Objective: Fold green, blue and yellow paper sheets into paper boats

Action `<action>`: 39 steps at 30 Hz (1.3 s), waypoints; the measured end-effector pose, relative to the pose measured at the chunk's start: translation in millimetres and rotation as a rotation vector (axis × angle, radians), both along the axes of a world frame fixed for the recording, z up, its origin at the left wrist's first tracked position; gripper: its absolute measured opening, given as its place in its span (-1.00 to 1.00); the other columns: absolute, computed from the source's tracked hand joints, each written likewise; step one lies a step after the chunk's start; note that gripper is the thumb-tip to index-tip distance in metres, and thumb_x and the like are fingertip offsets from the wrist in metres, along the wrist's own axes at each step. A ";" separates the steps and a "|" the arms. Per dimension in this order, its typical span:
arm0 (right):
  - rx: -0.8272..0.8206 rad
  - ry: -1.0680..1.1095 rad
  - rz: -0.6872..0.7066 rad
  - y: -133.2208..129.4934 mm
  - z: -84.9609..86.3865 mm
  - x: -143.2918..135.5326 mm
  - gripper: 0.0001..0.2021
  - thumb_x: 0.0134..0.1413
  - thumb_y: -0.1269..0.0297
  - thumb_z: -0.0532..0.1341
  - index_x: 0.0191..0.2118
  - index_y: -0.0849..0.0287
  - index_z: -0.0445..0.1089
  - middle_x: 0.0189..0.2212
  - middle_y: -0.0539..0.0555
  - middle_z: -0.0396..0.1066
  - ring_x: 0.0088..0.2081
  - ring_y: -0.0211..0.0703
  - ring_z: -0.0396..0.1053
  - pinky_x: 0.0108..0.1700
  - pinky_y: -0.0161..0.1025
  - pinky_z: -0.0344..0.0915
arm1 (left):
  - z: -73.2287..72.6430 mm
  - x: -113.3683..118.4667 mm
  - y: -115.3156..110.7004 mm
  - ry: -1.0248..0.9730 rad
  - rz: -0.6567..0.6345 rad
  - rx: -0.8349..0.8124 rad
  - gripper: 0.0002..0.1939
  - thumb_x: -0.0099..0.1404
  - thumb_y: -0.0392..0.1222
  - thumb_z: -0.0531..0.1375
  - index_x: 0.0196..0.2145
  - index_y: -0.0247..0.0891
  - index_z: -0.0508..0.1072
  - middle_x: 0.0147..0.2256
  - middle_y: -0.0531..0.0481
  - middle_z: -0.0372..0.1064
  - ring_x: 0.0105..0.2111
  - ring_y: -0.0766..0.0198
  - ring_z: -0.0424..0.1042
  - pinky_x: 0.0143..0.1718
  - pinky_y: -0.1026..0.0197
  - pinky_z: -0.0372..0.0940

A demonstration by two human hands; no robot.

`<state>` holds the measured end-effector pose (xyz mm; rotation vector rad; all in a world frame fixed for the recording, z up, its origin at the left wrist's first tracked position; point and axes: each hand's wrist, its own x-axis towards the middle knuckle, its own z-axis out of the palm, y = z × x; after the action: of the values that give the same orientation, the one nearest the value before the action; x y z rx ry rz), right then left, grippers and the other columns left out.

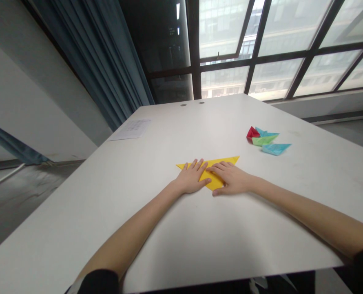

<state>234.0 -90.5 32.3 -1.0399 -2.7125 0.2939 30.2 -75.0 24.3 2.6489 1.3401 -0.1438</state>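
Observation:
A yellow sheet of paper [213, 174], folded into a triangle, lies flat on the white table with its long edge away from me and a point toward me. My left hand [192, 178] rests flat over its left part, fingers spread. My right hand [232, 178] lies over its right part, fingers stretched out toward the left and thumb apart near the lower point. Both hands press on the paper from above and hide parts of it. The fingertips of the two hands almost meet near the middle.
Folded paper boats stand to the right: a red one [252, 134], a green one [264, 140] and a blue one [276, 149], with more blue paper behind. A printed sheet [131, 129] lies at the table's left edge. The white table [196, 232] ends close in front of me.

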 end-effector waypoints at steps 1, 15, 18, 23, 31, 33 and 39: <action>-0.001 0.002 -0.007 -0.3 0.3 -0.4 -0.21 -0.16 -0.26 0.07 0.11 0.22 0.11 -0.04 0.26 0.25 -0.05 0.12 0.19 -0.03 0.04 0.09 | -0.3 0.0 -0.1 0.001 0.000 0.003 -0.24 0.21 0.28 -0.28 0.23 -0.20 -0.25 0.26 -0.09 -0.40 0.23 0.02 -0.35 0.15 -0.13 -0.25; 0.011 0.021 -0.075 9.1 -10.6 1.6 -0.36 0.08 -0.13 -0.11 0.18 0.19 0.02 0.08 0.22 0.17 0.09 0.06 0.09 0.07 0.03 0.03 | -0.1 -0.5 -1.0 -0.001 -0.001 0.016 -0.26 0.22 0.27 -0.31 0.23 -0.20 -0.28 0.26 -0.08 -0.39 0.23 0.06 -0.35 0.15 -0.12 -0.25; 0.002 -0.031 -0.138 15.4 -18.8 5.2 -0.36 0.12 -0.10 -0.18 0.20 0.22 -0.03 0.17 0.22 0.04 0.16 0.07 -0.01 0.13 0.05 -0.06 | -0.1 -0.6 -1.8 0.000 0.006 0.008 -0.24 0.21 0.28 -0.33 0.23 -0.21 -0.28 0.26 -0.08 -0.39 0.23 0.05 -0.35 0.15 -0.13 -0.25; -0.015 -0.106 -0.206 18.3 -28.6 9.9 -0.26 0.08 -0.18 -0.22 0.24 0.25 -0.15 0.23 0.23 -0.13 0.22 0.08 -0.15 0.17 0.07 -0.14 | 1.4 0.3 -4.3 0.046 0.053 -0.012 -0.24 0.21 0.27 -0.30 0.24 -0.23 -0.30 0.26 -0.08 -0.43 0.24 0.05 -0.36 0.15 -0.12 -0.24; -0.097 -0.187 -0.301 15.5 -27.1 14.9 -0.20 0.04 -0.21 -0.22 0.26 0.30 -0.26 0.25 0.23 -0.27 0.24 0.08 -0.29 0.20 0.08 -0.20 | 4.1 -12.0 -10.4 0.151 0.282 -0.071 -0.02 0.09 0.40 -0.26 0.23 -0.40 -0.32 0.24 -0.28 -0.51 0.22 -0.11 -0.41 0.12 -0.18 -0.19; -0.117 -0.210 -0.323 16.1 -25.2 17.0 -0.17 0.03 -0.22 -0.22 0.26 0.32 -0.27 0.25 0.25 -0.30 0.24 0.09 -0.31 0.19 0.10 -0.21 | 5.7 -12.1 -13.5 0.165 0.365 -0.058 0.06 0.03 0.45 -0.25 0.23 -0.45 -0.31 0.23 -0.37 -0.50 0.21 -0.16 -0.39 0.11 -0.18 -0.16; -0.157 -0.275 -0.424 19.3 -22.4 25.4 -0.04 -0.08 -0.31 -0.18 0.25 0.41 -0.28 0.24 0.35 -0.33 0.24 0.14 -0.36 0.19 0.13 -0.24 | 12.0 -5.2 -20.0 0.223 0.508 -0.016 0.14 -0.08 0.52 -0.21 0.23 -0.42 -0.25 0.20 -0.50 -0.33 0.18 -0.32 -0.24 0.03 -0.27 -0.09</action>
<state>259.4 -71.2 9.8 -1.7797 -2.6313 0.3101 25.0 -95.0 36.3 2.2382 2.0202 -0.3846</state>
